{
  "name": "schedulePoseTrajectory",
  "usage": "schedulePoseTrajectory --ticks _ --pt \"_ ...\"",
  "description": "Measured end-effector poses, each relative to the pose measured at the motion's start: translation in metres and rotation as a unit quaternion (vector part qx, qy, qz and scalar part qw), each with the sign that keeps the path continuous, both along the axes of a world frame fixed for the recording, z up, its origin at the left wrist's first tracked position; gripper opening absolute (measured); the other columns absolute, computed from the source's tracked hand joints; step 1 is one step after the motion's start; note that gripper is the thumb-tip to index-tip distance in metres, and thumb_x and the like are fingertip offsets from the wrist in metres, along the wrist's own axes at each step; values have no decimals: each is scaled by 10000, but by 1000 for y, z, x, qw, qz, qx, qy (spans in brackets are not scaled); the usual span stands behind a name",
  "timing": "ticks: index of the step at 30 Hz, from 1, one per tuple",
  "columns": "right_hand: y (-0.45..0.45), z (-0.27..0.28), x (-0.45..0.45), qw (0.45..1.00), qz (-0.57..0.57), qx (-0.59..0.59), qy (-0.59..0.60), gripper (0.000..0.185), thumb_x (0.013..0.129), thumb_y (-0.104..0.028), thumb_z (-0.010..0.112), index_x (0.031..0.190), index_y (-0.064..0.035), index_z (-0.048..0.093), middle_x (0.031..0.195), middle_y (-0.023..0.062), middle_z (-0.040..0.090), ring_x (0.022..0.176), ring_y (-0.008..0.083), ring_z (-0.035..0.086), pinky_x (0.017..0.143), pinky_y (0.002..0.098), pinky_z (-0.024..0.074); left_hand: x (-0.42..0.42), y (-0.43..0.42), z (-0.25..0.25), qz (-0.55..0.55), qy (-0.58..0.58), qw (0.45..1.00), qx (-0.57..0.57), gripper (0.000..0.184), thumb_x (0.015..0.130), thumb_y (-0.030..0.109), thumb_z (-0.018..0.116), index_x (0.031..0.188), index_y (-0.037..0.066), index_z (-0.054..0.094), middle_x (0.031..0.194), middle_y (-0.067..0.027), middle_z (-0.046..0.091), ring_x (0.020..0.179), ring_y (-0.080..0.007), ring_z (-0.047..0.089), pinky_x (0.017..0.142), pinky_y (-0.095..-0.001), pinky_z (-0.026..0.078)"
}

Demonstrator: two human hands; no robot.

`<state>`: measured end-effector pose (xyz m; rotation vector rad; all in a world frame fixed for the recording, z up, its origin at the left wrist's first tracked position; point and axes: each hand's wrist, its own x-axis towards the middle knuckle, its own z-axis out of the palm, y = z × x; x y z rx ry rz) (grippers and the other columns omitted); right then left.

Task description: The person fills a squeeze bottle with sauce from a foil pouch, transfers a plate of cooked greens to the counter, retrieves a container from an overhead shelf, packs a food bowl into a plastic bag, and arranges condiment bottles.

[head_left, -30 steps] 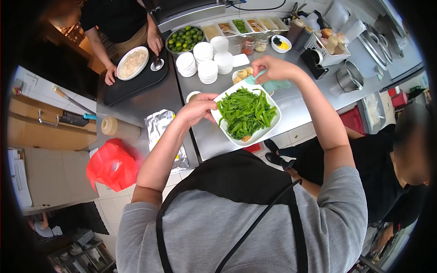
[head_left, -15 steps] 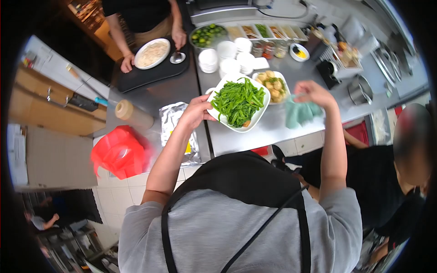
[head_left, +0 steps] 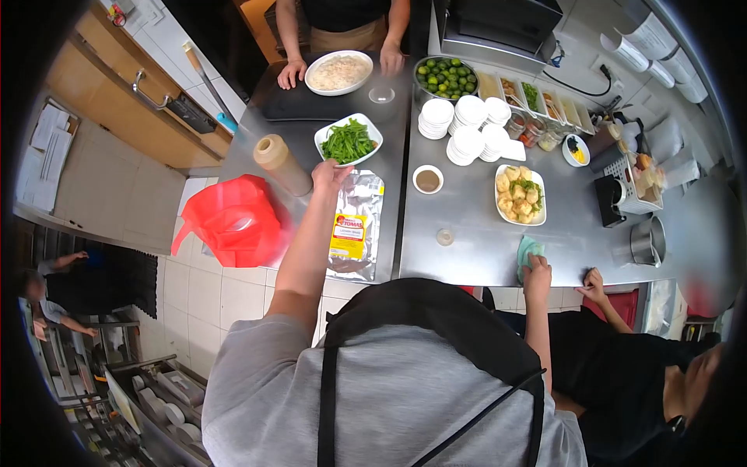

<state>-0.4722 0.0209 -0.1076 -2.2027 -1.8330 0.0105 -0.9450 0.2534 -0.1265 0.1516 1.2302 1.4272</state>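
Note:
My left hand (head_left: 331, 175) grips the near rim of a white square dish (head_left: 369, 128) of green vegetables (head_left: 346, 142), at the counter's left part beside a black tray (head_left: 299, 105). A green cloth (head_left: 527, 254) is in my right hand (head_left: 538, 274), low at the counter's front edge. Above that hand stands a white dish of pale round pieces with herbs (head_left: 519, 196). Just below the vegetable dish lies a silver packet with a yellow label (head_left: 350, 236).
A co-worker's hands (head_left: 292, 73) are by an oval plate (head_left: 339, 72). Around the counter are a sauce bottle (head_left: 280, 163), red bag (head_left: 233, 222), small sauce bowl (head_left: 428, 180), stacked white cups (head_left: 467, 144), limes (head_left: 446, 78) and a metal pot (head_left: 647, 240). Another person's hand (head_left: 593, 286) touches the front edge.
The vegetable dish has moved with my left hand from in front of me to the far left, near the tray. My right hand has brought the cloth down to the counter's front edge.

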Motion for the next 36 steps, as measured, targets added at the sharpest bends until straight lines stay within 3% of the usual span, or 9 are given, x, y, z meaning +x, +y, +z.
schedulePoseTrajectory --ticks 5,8,14,18,19,21,25,31,36 --pt "7 18 -15 978 3 -83 192 329 628 21 622 953 -27 600 973 159 567 893 335 539 752 349 444 -1 14 -21 130 14 991 -31 212 762 -22 425 952 -116 433 851 -216 523 657 -285 577 595 -331 565" --pt "15 12 -24 988 43 30 144 354 642 7 629 991 -36 588 989 172 556 895 337 538 764 358 443 -1 21 -25 141 -13 990 -11 183 812 -5 406 970 -94 429 882 -208 506 762 -287 559 690 -333 551" --pt "31 4 -46 978 181 1 105 400 656 -7 622 1047 -61 559 1051 158 538 922 329 516 793 376 434 0 8 -13 177 -66 982 6 225 814 19 479 1031 -38 465 980 -130 517 814 -219 548 682 -288 501" --pt "43 56 -69 976 209 -57 -10 354 666 -55 638 1014 -58 576 1053 153 543 922 327 516 792 359 432 7 -51 9 106 45 993 36 297 778 22 510 1071 -18 496 936 -107 547 789 -207 557 697 -274 468" --pt "48 66 -75 974 217 -61 -10 354 666 -55 638 1014 -58 576 1053 153 543 922 327 516 792 359 432 1 -65 7 93 190 976 46 287 769 38 529 1050 -20 522 917 -102 567 785 -195 563 702 -271 464" --pt "61 79 -89 965 246 12 96 322 681 -96 645 992 -42 583 1031 147 554 903 319 528 779 356 432 -16 -92 -1 72 435 896 48 300 724 128 602 982 -24 580 897 -132 612 802 -201 588 722 -289 460" --pt "89 83 -141 885 362 -49 289 300 709 -126 632 985 -23 578 1000 147 561 865 317 544 760 365 433 -37 -134 -24 -25 579 809 -101 419 675 230 647 1008 -12 569 905 -198 603 854 -292 588 741 -343 455" --pt "97 33 -222 829 416 -243 283 380 718 -137 615 1069 -18 531 987 182 548 877 341 535 782 361 434 -40 -169 -13 -148 599 774 -140 399 667 225 642 984 -10 579 847 -186 590 790 -282 585 712 -349 454" --pt "87 -26 -268 854 295 -170 394 570 731 -118 612 1236 -24 365 1088 199 489 905 287 531 777 338 442 -47 -148 -12 -191 639 740 -85 411 665 213 639 1006 -5 568 876 -197 568 797 -298 571 712 -348 453"
